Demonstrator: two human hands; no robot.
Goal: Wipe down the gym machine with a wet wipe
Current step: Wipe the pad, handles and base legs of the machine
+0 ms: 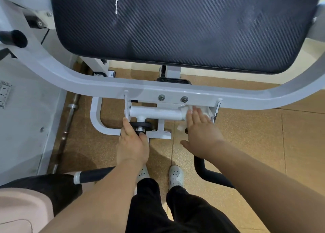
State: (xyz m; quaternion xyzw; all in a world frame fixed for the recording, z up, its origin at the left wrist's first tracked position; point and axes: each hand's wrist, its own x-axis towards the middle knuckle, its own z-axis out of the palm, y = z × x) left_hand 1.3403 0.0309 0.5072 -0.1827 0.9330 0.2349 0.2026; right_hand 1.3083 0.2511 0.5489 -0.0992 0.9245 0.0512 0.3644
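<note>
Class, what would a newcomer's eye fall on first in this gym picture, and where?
A big black textured pad fills the top. Under the curved white frame bar, the right hand presses a white wipe onto a white tube, while the left hand grips a black knob.

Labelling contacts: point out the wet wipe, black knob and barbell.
wet wipe (184,110), head view, its crumpled upper part.
black knob (140,124), head view, top face of its disc.
barbell (71,107), head view, chrome collar near its end.

Tan speckled floor tiles (246,130); barbell (69,120) lying at left.
</note>
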